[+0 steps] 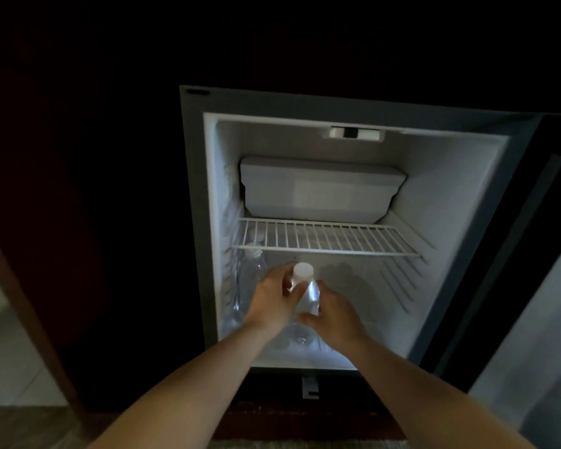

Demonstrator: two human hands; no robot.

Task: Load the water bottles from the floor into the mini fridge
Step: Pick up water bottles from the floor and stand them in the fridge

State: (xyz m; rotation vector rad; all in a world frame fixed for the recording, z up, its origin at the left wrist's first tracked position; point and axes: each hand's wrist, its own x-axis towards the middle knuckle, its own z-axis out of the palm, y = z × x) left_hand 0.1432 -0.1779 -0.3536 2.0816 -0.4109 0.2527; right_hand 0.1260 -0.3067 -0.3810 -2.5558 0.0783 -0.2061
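Nearest to us, our two forearms reach forward into the open mini fridge [450,228]. Our left hand [271,301] has its fingers curled round the upper part of a clear water bottle [311,296], just under its white cap [303,271]. Our right hand [336,315], at 4 o'clock from the cap, grips the body of the bottle lower down. The bottle is in the lower compartment, roughly upright and leaning a little; we cannot tell if its base already touches the fridge bottom. At 9 o'clock from it, an other bottle [250,280] stands against the left wall. Above both is the wire shelf [321,238], and behind it the white freezer box [318,189]. We judge we are in the placing step. Next, we should set the bottle down straight beside the other one, then let go with both hands without knocking either bottle.
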